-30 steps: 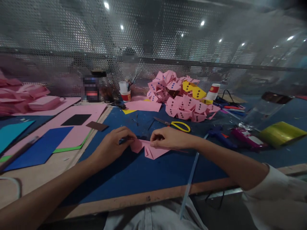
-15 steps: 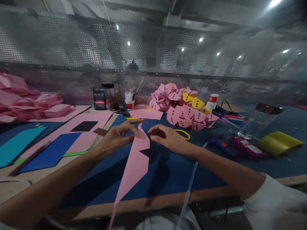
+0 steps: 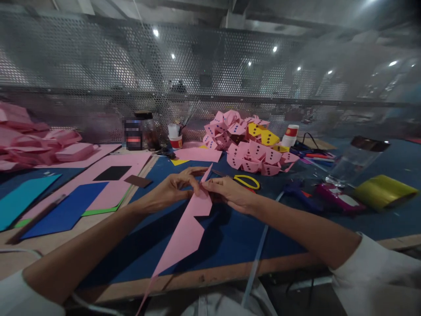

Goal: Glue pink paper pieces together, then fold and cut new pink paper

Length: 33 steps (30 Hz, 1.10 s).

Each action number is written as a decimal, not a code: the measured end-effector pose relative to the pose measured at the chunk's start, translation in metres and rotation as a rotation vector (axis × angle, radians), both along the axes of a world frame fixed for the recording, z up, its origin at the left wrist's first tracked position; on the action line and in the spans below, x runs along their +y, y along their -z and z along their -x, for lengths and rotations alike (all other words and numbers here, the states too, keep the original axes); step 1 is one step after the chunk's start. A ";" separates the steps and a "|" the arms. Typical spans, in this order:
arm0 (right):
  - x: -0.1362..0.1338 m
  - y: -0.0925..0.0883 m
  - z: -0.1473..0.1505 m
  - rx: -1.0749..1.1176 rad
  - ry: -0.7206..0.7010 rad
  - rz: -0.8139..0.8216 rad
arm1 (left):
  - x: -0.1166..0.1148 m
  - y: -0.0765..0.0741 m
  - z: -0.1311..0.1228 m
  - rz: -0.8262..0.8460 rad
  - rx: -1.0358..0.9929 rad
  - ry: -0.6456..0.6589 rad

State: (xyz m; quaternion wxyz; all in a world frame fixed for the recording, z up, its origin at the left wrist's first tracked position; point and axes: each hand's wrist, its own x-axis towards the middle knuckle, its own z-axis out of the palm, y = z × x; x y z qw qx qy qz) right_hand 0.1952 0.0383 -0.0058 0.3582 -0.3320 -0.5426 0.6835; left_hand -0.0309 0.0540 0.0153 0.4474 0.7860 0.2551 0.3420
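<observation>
A long pink foam or paper sheet, with a notch cut in its right edge, slants up from the table's front edge. My left hand pinches its upper end between thumb and fingers. From the other side my right hand has closed its fingertips on the same end, close to the left fingers. Scissors with yellow handles lie just behind my right hand, partly covered by it.
Pink and yellow pieces with dark dots are heaped at the back. A purple glue gun, a clear jar and a yellow roll stand or lie to the right. Coloured sheets cover the left side.
My right hand has moved in and now grips the upper end of the pink sheet. The sheet's top has shifted a little to the right and turned, with my left hand following.
</observation>
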 end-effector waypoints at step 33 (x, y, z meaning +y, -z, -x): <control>0.026 -0.001 -0.017 0.066 0.369 -0.215 | -0.003 0.007 0.017 0.304 0.115 -0.217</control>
